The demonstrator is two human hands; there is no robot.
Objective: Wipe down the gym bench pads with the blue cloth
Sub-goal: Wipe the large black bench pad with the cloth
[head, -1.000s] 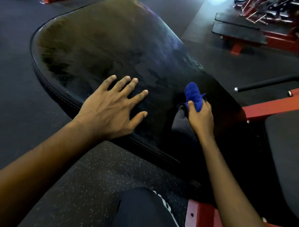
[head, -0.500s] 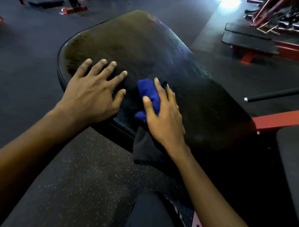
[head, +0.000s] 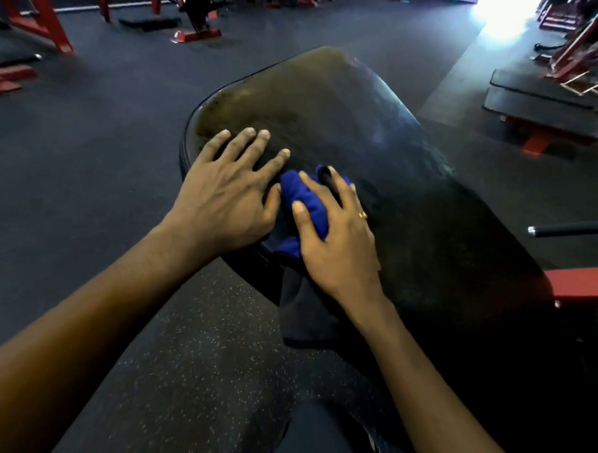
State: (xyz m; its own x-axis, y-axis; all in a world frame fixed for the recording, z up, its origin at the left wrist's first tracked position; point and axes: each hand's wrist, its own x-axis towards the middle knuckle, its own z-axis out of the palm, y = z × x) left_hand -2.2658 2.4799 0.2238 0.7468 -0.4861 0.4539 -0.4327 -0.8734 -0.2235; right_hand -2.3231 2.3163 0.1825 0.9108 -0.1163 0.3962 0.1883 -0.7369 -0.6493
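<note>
Both hands are on the black bench pad (head: pixel 408 173), close to its near left edge. Left hand (head: pixel 228 202) lies flat with fingers spread, thumb just beside the blue cloth (head: pixel 306 198). Right hand (head: pixel 339 238), a ring (head: pixel 362 215) on one finger, grips the bunched cloth, fingers draped over it and thumb against its near side, pressing it onto the pad. A darker fold of the cloth hangs over the pad's near edge below the wrist. The pad's far end shows a dull, streaky sheen. Dark rubber floor (head: pixel 115 138) surrounds it; a red frame (head: pixel 581 282) and a black handle bar (head: pixel 572 229) sit at the right.
</note>
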